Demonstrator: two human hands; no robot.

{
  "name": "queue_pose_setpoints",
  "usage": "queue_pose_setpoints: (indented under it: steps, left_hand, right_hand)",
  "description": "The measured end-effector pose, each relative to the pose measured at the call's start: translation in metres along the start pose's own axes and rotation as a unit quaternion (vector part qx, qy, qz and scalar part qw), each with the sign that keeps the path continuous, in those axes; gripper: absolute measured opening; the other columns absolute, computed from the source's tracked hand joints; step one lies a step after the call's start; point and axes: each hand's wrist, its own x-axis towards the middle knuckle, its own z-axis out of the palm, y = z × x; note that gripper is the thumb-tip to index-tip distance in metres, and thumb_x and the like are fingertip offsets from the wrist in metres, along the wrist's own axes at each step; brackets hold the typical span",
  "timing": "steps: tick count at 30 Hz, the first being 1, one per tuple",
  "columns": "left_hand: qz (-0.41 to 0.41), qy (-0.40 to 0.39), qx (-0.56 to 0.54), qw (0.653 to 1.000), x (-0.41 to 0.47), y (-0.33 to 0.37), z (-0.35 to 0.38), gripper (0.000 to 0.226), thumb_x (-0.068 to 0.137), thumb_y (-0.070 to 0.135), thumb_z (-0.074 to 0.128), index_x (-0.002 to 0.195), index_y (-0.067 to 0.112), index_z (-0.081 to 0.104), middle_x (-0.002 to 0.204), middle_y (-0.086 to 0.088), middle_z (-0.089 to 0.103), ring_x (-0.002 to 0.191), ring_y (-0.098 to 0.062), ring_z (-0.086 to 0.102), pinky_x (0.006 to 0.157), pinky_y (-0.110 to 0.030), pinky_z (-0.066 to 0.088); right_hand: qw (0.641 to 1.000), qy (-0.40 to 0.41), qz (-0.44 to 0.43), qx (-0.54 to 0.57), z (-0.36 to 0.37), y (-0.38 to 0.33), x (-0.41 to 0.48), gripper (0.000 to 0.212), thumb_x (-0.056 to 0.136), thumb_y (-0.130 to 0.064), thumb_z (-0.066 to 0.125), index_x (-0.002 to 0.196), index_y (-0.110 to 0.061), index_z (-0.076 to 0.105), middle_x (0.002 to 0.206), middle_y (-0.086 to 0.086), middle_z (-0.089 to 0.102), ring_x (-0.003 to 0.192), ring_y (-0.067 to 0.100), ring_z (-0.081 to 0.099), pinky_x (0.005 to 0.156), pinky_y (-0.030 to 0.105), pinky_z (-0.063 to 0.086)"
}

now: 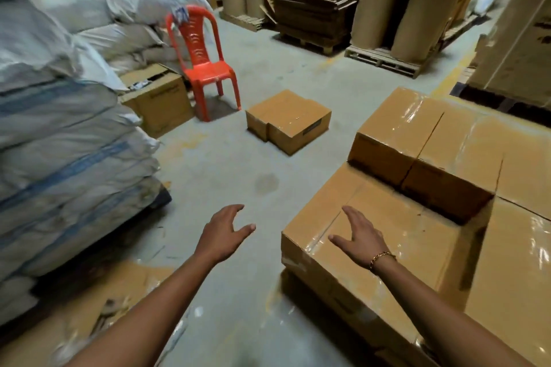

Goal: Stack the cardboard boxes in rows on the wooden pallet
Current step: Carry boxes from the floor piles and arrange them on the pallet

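The stacked cardboard boxes (423, 226) sit just under and to the right of the right hand (362, 237). Their tape-sealed tops are flush, and a second layer (396, 134) begins farther back, beyond the fingertips. The pallet beneath them is hidden by the cartons, so I cannot confirm it. The step between the layers suggests a row is left unfinished and the near tier is waiting for more boxes.

Both hands are empty, with fingers spread and relaxed. The right hovers over the near box's top, and the left hand (223, 232) is over bare concrete floor (238, 176). They seem to reach toward the two loose boxes (287, 121) lying side by side on the floor, well ahead of the hands and probably the next to be fetched. A dark label (311, 128) on one of them is too blurred to read.

Beyond those, ahead-left of the left hand, stands a red plastic chair (205, 65). Beside it is an open carton (158, 98) whose print is illegible. Piled white sacks (59, 143) fill the far left.
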Motion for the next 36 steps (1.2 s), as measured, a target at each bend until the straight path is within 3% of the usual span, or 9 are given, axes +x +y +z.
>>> queue_pose_setpoints:
  steps: [6,15,25,36]
  left_hand:
    - [-0.026,0.015,0.0,1.0,0.081,-0.055,-0.059,0.064,0.092,0.057,0.063,0.147,0.029,0.046,0.154,0.004,0.046,0.14,-0.02,0.042,0.112,-0.043,0.038]
    - [-0.029,-0.013,0.005,0.999,0.263,-0.099,-0.087,0.064,0.093,0.056,0.063,0.148,0.03,0.045,0.155,0.005,0.044,0.143,-0.019,0.039,0.114,-0.042,0.035]
    - [-0.045,-0.049,0.001,0.998,0.488,-0.099,-0.137,0.064,0.093,0.056,0.064,0.148,0.03,0.045,0.155,0.005,0.044,0.142,-0.021,0.04,0.113,-0.044,0.036]
    - [-0.061,-0.108,-0.02,0.992,0.738,-0.142,-0.165,0.063,0.094,0.051,0.065,0.148,0.025,0.047,0.154,0.001,0.045,0.142,-0.022,0.042,0.114,-0.042,0.035]
  right_hand:
    - [0.999,-0.013,-0.018,0.035,0.015,-0.062,0.098,0.085,0.087,-0.059,0.062,0.156,-0.029,0.022,0.163,-0.006,0.024,0.146,0.018,0.031,0.114,0.046,0.034]
    - [0.996,-0.014,0.033,0.082,0.028,-0.083,0.288,0.084,0.087,-0.06,0.062,0.156,-0.029,0.024,0.163,-0.006,0.024,0.148,0.018,0.028,0.115,0.047,0.034]
    - [0.992,-0.067,0.053,0.09,0.011,-0.136,0.496,0.083,0.087,-0.06,0.061,0.155,-0.028,0.025,0.162,-0.005,0.026,0.147,0.018,0.028,0.115,0.046,0.033]
    - [0.972,-0.086,0.159,0.15,0.022,-0.178,0.693,0.083,0.088,-0.054,0.066,0.155,-0.026,0.027,0.162,0.0,0.028,0.146,0.022,0.032,0.116,0.043,0.032]
